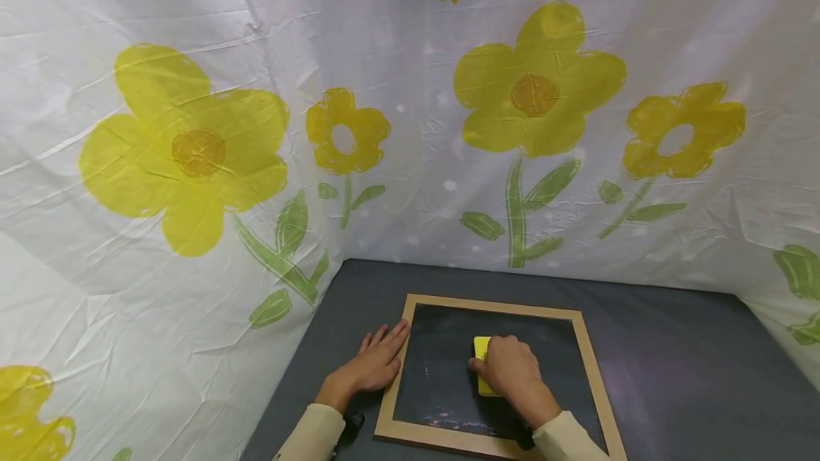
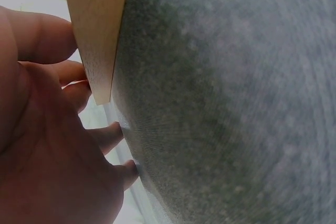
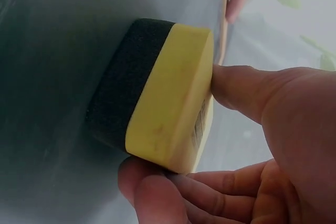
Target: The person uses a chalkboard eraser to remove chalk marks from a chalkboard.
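A blackboard (image 1: 435, 368) in a light wooden frame (image 1: 493, 304) lies flat on the dark table. My right hand (image 1: 515, 372) grips a yellow board eraser (image 1: 482, 347) near the middle of the board. In the right wrist view the eraser (image 3: 168, 93) shows a dark felt side against the board, with the thumb and fingers on its yellow body. Pale chalk smudges (image 1: 448, 420) show near the board's lower edge. My left hand (image 1: 371, 365) rests with fingers extended at the frame's left side; in the left wrist view the fingers touch the wooden edge (image 2: 97, 35) and the table.
The dark table (image 1: 698, 361) stretches to the right of the board. A white cloth (image 1: 416, 233) printed with yellow flowers hangs behind and along the sides of the table.
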Motion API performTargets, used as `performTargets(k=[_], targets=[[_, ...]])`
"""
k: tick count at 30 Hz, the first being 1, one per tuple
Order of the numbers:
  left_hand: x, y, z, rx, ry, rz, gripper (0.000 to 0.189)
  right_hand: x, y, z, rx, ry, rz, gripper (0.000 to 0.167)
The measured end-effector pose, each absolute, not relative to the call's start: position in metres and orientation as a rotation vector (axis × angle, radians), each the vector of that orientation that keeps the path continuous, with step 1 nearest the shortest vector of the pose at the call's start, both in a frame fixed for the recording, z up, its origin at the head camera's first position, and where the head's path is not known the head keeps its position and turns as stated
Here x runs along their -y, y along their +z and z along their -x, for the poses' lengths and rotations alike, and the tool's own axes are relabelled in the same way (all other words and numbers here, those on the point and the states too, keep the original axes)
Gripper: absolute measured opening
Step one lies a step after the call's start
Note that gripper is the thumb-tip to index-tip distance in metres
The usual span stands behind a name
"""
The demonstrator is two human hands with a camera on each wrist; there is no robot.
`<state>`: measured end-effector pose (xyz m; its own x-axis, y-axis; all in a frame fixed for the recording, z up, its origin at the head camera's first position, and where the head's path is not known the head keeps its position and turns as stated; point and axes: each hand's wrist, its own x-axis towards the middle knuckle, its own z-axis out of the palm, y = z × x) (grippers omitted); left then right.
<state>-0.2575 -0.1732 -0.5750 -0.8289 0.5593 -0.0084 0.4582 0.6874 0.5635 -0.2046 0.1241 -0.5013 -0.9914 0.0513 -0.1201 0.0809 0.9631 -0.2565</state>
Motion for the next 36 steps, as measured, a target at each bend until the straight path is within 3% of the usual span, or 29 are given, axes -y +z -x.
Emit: performTargets(k=[6,16,29,36], targets=[[0.168,-0.556,0.249,-2.7,0.778,-0.77,0.064,-0.114,-0.502,0.205,-3.019,-0.405,-0.056,0.052],[0.172,-0.592,0.264,-2.744,0.794,-0.762,0.066,-0.099,-0.507,0.207,-3.048,-0.418,0.013,0.05],[0.17,-0.564,0.25,-2.706,0.837,-0.811,0.065,-0.086,-0.509,0.212,-3.101,-0.347,0.076,0.054],[0.168,-0.575,0.256,-2.757,0.79,-0.765,0.064,-0.076,-0.512,0.216,-3.135,-0.373,0.095,0.054]])
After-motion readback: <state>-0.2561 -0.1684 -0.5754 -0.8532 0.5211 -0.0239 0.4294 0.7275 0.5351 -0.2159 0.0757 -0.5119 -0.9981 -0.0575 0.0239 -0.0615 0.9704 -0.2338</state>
